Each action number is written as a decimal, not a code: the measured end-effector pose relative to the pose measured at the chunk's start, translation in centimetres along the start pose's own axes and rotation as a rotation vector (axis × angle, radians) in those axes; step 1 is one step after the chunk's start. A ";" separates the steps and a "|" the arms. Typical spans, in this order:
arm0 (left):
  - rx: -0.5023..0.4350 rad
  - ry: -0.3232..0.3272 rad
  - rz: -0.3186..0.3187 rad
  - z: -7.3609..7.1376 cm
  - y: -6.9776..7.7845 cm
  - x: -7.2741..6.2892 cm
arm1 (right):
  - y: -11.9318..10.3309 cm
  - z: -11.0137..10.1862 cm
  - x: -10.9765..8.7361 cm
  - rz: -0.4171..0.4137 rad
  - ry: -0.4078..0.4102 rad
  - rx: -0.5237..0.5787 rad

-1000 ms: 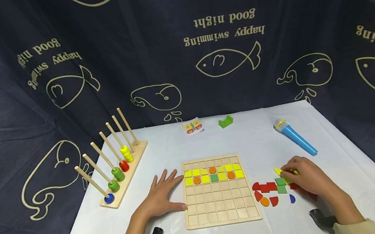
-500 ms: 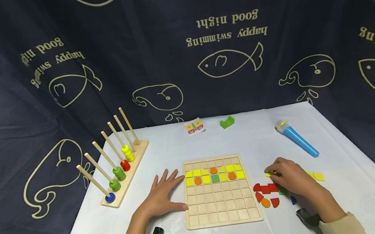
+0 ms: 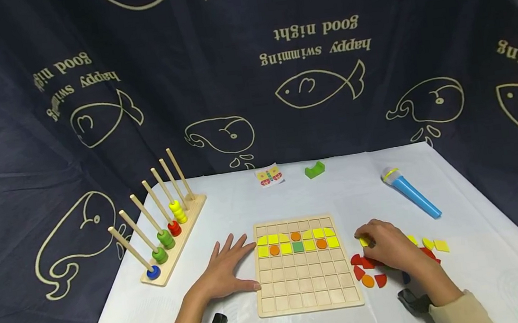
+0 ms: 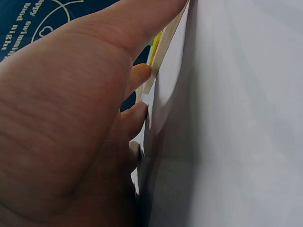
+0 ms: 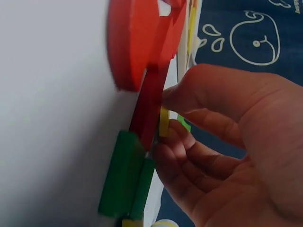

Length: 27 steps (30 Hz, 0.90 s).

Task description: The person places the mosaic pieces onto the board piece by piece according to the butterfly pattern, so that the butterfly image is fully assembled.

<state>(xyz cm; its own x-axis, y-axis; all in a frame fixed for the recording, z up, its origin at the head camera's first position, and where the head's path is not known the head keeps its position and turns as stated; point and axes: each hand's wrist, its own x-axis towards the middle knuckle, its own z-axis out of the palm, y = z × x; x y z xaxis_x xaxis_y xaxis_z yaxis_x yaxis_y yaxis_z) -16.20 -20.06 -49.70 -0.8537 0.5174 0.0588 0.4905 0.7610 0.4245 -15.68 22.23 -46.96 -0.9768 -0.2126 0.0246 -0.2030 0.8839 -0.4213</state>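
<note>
Right wrist view: yellow tile point(image 5: 164, 125) in grip point(image 5: 270, 151), edge-on, long axis top-to-bottom.

I see a white counter point(image 3: 225, 202): bead rack point(image 3: 179, 242) left, board point(image 3: 304, 272) near, pieces point(image 3: 381, 280) and microphone point(image 3: 413, 194) right, card point(image 3: 270, 176) far.

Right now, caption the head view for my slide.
Left hand touching a wooden grid board, right fingers pinching a yellow piece near red pieces.
</note>
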 end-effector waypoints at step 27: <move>0.008 -0.020 -0.021 0.0 0.0 0.1 | -8.2 3.2 2.9 -0.303 -0.012 0.136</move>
<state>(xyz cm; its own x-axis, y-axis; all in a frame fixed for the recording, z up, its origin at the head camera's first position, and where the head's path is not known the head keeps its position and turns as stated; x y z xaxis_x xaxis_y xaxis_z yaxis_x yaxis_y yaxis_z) -16.26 -20.01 -49.72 -0.8604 0.5087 0.0320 0.4738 0.7750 0.4183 -16.62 12.99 -46.32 -0.8723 -0.4631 0.1569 -0.4726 0.7162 -0.5136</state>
